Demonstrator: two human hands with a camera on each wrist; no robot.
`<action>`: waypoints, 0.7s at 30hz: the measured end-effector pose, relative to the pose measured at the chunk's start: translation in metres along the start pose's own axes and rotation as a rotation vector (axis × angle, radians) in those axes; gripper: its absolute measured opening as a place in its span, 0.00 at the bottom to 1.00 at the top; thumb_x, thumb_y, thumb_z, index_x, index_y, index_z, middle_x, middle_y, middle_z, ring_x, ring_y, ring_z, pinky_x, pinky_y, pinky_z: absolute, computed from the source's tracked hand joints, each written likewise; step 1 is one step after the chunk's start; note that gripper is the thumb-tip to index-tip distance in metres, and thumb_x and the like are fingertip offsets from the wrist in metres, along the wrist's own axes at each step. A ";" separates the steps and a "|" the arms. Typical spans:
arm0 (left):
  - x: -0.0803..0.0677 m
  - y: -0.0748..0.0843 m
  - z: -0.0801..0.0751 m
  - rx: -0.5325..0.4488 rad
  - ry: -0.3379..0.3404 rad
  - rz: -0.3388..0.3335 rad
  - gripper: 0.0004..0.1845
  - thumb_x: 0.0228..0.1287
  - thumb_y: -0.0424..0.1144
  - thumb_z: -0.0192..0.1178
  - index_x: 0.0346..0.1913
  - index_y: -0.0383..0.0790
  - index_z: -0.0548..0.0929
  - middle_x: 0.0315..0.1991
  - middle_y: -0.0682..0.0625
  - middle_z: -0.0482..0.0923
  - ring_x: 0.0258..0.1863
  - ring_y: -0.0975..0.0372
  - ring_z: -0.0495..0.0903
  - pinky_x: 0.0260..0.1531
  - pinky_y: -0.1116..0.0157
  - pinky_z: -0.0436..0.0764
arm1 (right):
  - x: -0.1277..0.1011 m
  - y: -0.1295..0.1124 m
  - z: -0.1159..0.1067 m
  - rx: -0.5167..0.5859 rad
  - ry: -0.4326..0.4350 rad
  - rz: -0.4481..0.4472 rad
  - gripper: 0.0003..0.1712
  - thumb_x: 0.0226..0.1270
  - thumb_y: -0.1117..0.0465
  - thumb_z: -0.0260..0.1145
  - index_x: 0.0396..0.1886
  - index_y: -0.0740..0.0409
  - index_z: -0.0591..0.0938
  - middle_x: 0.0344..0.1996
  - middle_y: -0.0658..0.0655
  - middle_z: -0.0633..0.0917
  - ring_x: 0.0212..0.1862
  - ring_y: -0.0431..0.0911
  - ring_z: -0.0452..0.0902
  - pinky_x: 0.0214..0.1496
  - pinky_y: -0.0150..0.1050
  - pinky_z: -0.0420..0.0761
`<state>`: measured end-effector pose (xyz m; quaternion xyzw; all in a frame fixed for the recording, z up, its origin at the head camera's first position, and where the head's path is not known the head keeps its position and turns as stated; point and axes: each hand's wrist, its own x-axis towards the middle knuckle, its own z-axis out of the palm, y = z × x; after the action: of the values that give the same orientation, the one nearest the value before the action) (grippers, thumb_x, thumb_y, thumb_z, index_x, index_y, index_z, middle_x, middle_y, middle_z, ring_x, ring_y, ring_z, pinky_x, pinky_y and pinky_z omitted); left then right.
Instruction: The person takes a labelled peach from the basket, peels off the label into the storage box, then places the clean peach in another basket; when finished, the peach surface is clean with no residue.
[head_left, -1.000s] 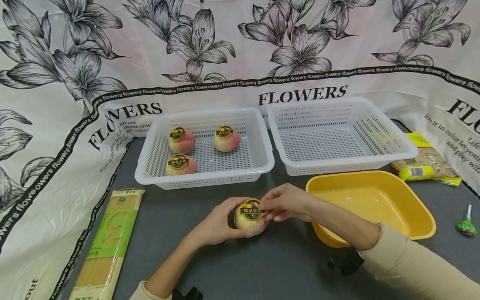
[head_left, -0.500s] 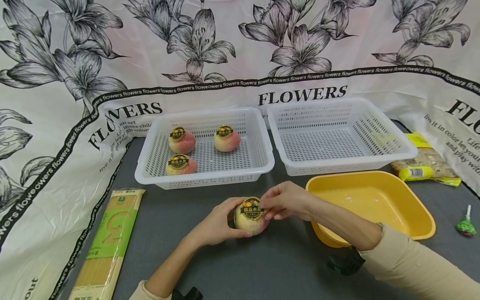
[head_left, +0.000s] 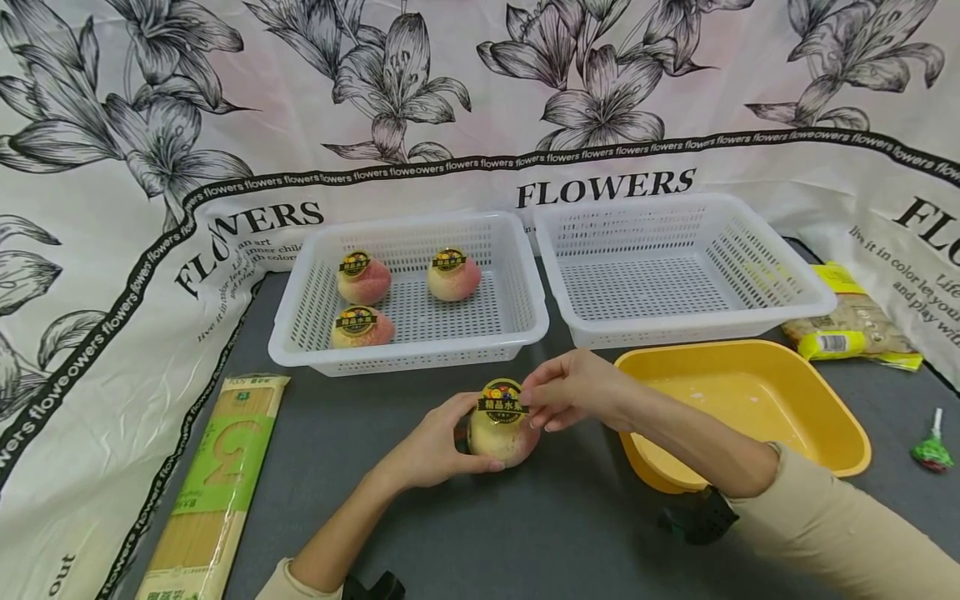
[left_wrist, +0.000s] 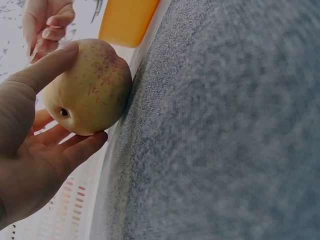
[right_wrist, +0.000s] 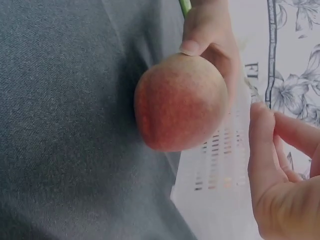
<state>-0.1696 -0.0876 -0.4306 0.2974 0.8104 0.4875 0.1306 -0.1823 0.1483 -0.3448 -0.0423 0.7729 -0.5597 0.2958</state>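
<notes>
At the peach (head_left: 497, 447) the left hand (head_left: 437, 443) grips, the right hand (head_left: 576, 389) pinches a sticker (head_left: 501, 402), clear only from overhead.

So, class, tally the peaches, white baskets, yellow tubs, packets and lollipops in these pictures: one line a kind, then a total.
White baskets: 2
Peaches: 4 (3 in one basket, 1 held in the left hand)
Yellow tub: 1
Packets: 2
Lollipop: 1
Total: 10

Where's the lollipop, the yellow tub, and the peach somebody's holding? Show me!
Lollipop (head_left: 932, 453), head view: on its green wrapped end.
Yellow tub (head_left: 772, 415), head view: on its bare inside bottom.
Held peach (head_left: 498, 443), head view: on its pale lower front.
</notes>
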 end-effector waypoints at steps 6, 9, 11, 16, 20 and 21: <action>0.000 0.000 0.000 -0.008 -0.003 -0.004 0.41 0.50 0.41 0.74 0.66 0.36 0.67 0.60 0.46 0.68 0.57 0.58 0.70 0.51 0.63 0.77 | 0.000 0.003 -0.009 0.004 -0.027 -0.012 0.15 0.63 0.61 0.68 0.44 0.69 0.81 0.32 0.63 0.85 0.33 0.53 0.83 0.38 0.42 0.84; -0.001 0.001 0.000 -0.017 -0.006 -0.005 0.41 0.51 0.40 0.74 0.67 0.35 0.65 0.61 0.44 0.67 0.58 0.57 0.70 0.51 0.63 0.76 | -0.002 0.006 -0.016 0.007 -0.070 -0.034 0.16 0.63 0.61 0.67 0.45 0.69 0.79 0.32 0.64 0.84 0.32 0.51 0.82 0.39 0.42 0.84; -0.001 0.001 0.001 -0.031 -0.008 -0.006 0.41 0.51 0.38 0.74 0.67 0.34 0.65 0.62 0.44 0.66 0.58 0.56 0.69 0.51 0.63 0.76 | -0.003 0.008 -0.022 0.004 -0.096 -0.062 0.16 0.63 0.61 0.67 0.44 0.69 0.78 0.32 0.64 0.84 0.31 0.51 0.82 0.39 0.44 0.83; 0.000 0.000 0.002 -0.055 -0.010 -0.015 0.41 0.50 0.36 0.75 0.67 0.37 0.66 0.62 0.45 0.66 0.58 0.57 0.69 0.52 0.64 0.76 | -0.009 0.015 -0.040 -0.018 -0.102 -0.111 0.16 0.64 0.61 0.67 0.44 0.68 0.76 0.32 0.62 0.84 0.34 0.54 0.82 0.41 0.45 0.83; 0.001 0.000 0.002 -0.050 -0.009 -0.023 0.41 0.50 0.36 0.74 0.67 0.37 0.66 0.61 0.45 0.66 0.58 0.57 0.69 0.53 0.64 0.75 | -0.018 0.020 -0.057 -0.034 -0.062 -0.109 0.17 0.64 0.60 0.67 0.44 0.68 0.76 0.33 0.62 0.84 0.35 0.55 0.81 0.43 0.45 0.82; 0.001 0.000 0.002 -0.048 -0.008 -0.022 0.41 0.50 0.36 0.74 0.67 0.37 0.66 0.61 0.45 0.66 0.58 0.57 0.69 0.53 0.63 0.75 | -0.021 0.021 -0.062 -0.034 -0.052 -0.105 0.17 0.64 0.60 0.67 0.45 0.68 0.76 0.33 0.62 0.84 0.35 0.55 0.81 0.43 0.45 0.82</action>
<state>-0.1691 -0.0860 -0.4311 0.2872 0.8011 0.5043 0.1465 -0.1904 0.2162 -0.3427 -0.1025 0.7709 -0.5601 0.2853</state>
